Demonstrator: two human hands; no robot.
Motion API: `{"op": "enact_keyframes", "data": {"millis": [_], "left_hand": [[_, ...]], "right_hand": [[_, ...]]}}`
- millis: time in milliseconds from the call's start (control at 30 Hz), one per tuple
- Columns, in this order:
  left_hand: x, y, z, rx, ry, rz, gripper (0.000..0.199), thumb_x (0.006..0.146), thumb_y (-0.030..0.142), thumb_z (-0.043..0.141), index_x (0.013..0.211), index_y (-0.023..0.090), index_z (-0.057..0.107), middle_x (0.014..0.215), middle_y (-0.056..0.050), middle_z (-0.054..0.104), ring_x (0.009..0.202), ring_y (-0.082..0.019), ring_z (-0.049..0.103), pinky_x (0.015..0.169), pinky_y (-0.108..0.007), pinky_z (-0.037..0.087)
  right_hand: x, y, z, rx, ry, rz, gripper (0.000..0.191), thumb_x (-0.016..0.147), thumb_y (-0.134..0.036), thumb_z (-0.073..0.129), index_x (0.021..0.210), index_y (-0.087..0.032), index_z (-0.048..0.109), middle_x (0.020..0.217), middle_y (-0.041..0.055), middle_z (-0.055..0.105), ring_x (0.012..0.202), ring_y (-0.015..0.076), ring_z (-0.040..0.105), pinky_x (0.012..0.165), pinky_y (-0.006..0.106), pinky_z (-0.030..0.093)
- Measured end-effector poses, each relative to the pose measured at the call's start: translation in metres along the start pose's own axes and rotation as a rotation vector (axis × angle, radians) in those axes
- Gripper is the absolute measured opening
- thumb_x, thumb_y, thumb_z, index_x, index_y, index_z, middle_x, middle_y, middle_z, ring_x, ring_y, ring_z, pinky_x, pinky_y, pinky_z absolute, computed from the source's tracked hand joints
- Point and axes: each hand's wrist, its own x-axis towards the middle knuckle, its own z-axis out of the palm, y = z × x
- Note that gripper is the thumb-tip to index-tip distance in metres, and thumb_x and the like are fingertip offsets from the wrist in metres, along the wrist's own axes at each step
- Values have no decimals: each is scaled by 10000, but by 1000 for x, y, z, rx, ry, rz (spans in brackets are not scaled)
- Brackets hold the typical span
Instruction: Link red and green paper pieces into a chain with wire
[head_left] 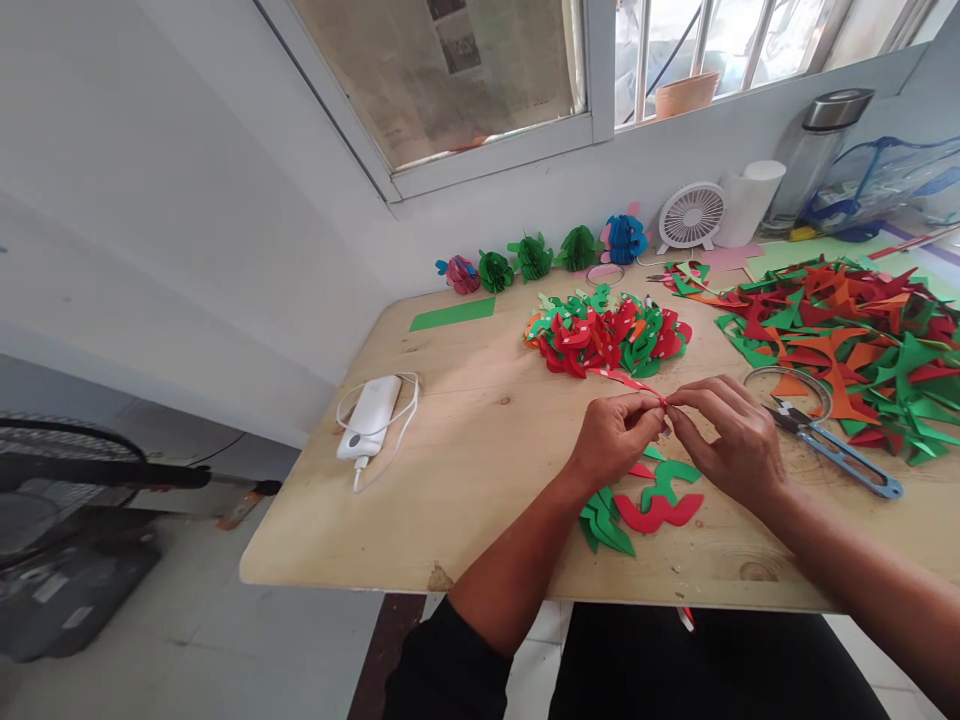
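Our left hand (616, 436) and right hand (731, 440), nearly closed and close together, pinch a red paper strip (627, 379) above the wooden table (480, 470), near piled paper cutouts (592, 338); a white desk fan (691, 216) stands by the wall (517, 215).

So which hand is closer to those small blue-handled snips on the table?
Right. The right hand is close beside the blue-handled snips, on their left near the blades. The left hand is farther left, with the right hand between it and the snips.
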Motion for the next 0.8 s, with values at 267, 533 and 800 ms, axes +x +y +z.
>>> {"op": "enact_keyframes", "data": {"millis": [267, 533, 800], "left_hand": [[-1, 1, 0, -6, -5, 17, 212, 812, 254, 492, 695, 134, 621, 663, -25, 595, 624, -106, 552, 616, -217, 473], [0, 0, -1, -18, 26, 7, 202, 800, 254, 502, 744, 130, 651, 635, -17, 585, 597, -103, 540, 584, -213, 463], [1, 5, 0, -150, 38, -23, 206, 774, 298, 554, 730, 126, 659, 624, -13, 577, 566, -95, 530, 573, -221, 466]], "right_hand": [[-1, 0, 0, -13, 3, -13, 85, 794, -136, 569, 832, -211, 582, 779, 53, 649, 722, 194, 578, 663, 333, 460], [-1, -1, 0, 4, -11, -18, 106, 783, -181, 589, 886, -209, 586, 818, 62, 648, 745, 205, 586, 673, 345, 466], [-2, -4, -1, -16, -21, -27, 139, 790, -169, 581, 927, -195, 582, 849, 79, 651, 777, 213, 584, 687, 353, 474]]}}
